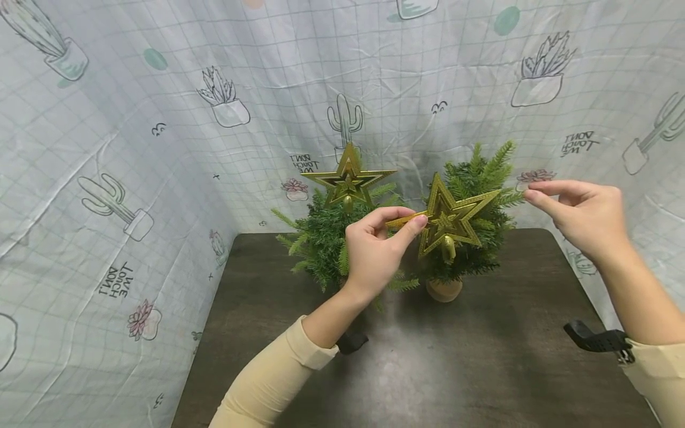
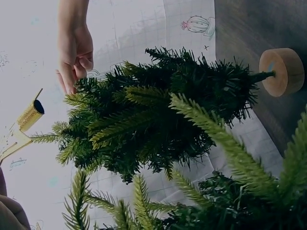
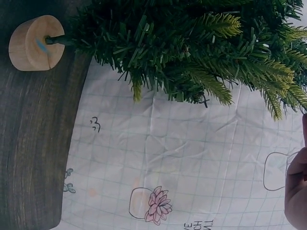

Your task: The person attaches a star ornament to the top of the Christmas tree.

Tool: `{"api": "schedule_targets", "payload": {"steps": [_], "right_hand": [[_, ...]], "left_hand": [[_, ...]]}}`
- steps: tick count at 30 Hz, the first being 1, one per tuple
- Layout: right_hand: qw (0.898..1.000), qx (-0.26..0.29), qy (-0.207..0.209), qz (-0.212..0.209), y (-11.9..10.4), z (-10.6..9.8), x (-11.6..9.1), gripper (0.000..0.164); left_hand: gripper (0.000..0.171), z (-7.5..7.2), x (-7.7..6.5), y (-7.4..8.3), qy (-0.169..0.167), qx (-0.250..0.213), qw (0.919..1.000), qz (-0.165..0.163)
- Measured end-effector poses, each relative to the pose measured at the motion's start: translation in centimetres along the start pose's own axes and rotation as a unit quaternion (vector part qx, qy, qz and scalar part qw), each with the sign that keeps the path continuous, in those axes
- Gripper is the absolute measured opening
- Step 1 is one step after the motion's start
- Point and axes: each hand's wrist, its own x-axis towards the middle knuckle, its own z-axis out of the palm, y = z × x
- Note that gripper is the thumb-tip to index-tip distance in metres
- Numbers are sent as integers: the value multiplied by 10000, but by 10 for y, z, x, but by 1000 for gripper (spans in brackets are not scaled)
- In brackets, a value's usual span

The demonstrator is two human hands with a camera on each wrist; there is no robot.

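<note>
My left hand [image 1: 374, 252] pinches one point of a gold star tree topper [image 1: 445, 220] between thumb and fingers. The star is in front of the right artificial Christmas tree [image 1: 476, 178]. In the left wrist view the topper's hollow tube [image 2: 31, 117] is beside the treetop, apart from the tree's top twig [image 2: 44, 138]. My right hand [image 1: 591, 217] has thumb and fingertips together at a branch tip [image 1: 511, 197] on the right tree's side, seemingly pinching it. Only part of the right hand [image 3: 297, 191] shows in the right wrist view.
Left of it is a second small tree [image 1: 326, 238] with another gold star [image 1: 349, 181] at its top. The right tree has a round wooden base [image 1: 444, 290] on the dark table [image 1: 508, 356]. A cactus-print curtain [image 1: 267, 59] hangs close behind and at both sides.
</note>
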Motion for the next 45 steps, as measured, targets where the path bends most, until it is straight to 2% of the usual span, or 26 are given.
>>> {"api": "schedule_targets", "payload": {"steps": [15,30,38,45], "right_hand": [[10000,45,12,43,2,-1,-1,25],[9999,69,19,79,-1,0,-2,24],[9999,55,2,98,2,0,-3,28],[10000,68,24,56,0,-1,-3,26]], "left_hand": [[15,8,24,4,-101,157,9998,-24],[17,21,46,8,-196,-21,9991,-388],[18,24,56,10,-151,207,9994,-240],[17,30,62,15,-256,115,9986,-447]]}}
